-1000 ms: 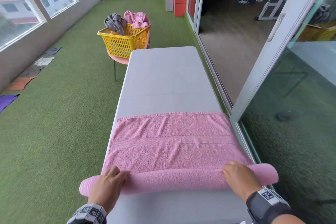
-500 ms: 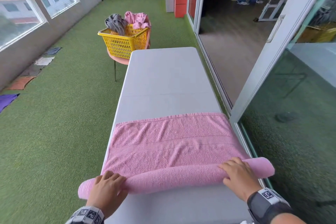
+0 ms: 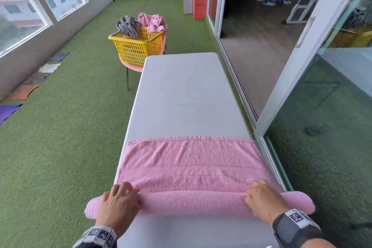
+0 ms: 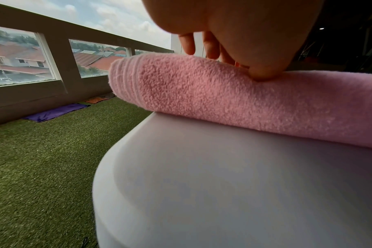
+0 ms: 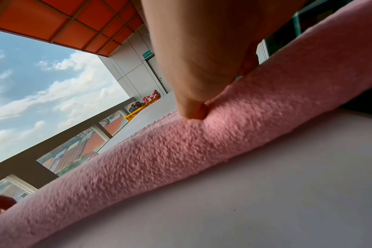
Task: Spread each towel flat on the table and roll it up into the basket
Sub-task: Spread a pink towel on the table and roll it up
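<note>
A pink towel [image 3: 191, 159] lies across the near end of the white table [image 3: 181, 90], its near part wound into a thick roll [image 3: 193, 203] whose ends overhang both table sides. My left hand [image 3: 118, 201] grips the roll near its left end, fingers curled over the top and thumb [image 4: 263, 72] pressed into the near side. My right hand [image 3: 261, 199] grips the roll [image 5: 181, 151] near its right end in the same way. The yellow basket [image 3: 138, 46] stands beyond the table's far left corner.
The basket sits on a pink stool [image 3: 130, 65] and holds a grey towel [image 3: 128, 26] and a crumpled pink towel [image 3: 151, 21]. Green turf surrounds the table. A glass sliding door [image 3: 302, 86] runs close along the right side. Cloths [image 3: 48, 67] lie by the left wall.
Both hands pushed the roll away from me over the flat towel, then drew their fingers back on top. The roll is thicker and the flat part shorter.
</note>
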Action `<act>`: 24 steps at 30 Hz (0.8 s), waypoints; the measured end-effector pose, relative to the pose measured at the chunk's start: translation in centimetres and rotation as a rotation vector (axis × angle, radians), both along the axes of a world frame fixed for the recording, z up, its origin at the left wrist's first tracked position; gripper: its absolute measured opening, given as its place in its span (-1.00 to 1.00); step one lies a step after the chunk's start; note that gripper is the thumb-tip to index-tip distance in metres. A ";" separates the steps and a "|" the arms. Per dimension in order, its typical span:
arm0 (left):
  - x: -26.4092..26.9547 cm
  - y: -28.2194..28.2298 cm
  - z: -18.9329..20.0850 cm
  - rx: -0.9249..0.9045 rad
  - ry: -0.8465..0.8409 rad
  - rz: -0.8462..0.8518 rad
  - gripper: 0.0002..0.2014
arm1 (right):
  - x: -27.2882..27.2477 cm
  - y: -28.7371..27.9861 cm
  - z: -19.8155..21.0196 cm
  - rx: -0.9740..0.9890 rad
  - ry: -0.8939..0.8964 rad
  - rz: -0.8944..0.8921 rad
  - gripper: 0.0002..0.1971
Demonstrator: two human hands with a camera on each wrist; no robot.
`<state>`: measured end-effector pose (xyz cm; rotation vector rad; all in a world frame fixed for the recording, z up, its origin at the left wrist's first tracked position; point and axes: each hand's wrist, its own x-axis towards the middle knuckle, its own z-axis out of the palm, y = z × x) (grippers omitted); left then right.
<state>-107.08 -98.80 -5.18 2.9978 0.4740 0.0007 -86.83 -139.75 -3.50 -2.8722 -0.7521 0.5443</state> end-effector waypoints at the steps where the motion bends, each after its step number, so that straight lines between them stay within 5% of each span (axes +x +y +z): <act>1: 0.1 0.2 0.0 -0.011 -0.024 0.001 -0.74 | 0.0 0.0 0.0 0.014 -0.048 -0.011 -0.75; 6: 0.6 0.9 -1.4 -0.065 -0.120 -0.079 -0.77 | -0.2 0.1 0.1 0.048 -0.104 -0.018 -0.88; 8: 0.7 0.8 -1.3 -0.079 -0.112 -0.093 -0.75 | -0.4 0.2 0.0 0.110 -0.137 -0.014 -0.76; 11: 0.3 0.7 -0.9 -0.059 -0.029 -0.126 -0.58 | -0.7 0.2 0.3 0.123 -0.135 0.048 -0.86; 14: 0.3 0.8 -0.9 -0.046 0.060 -0.122 -0.36 | -0.5 -0.3 -0.1 0.111 -0.032 0.087 -0.53; 19: -0.1 0.4 -0.5 0.008 0.079 -0.106 -0.63 | -0.2 -0.6 -0.8 0.060 -0.028 0.129 -0.39; 24: -1.2 0.0 -0.8 0.023 0.074 -0.078 -0.76 | -0.3 -0.7 -1.5 0.030 -0.134 0.133 -0.69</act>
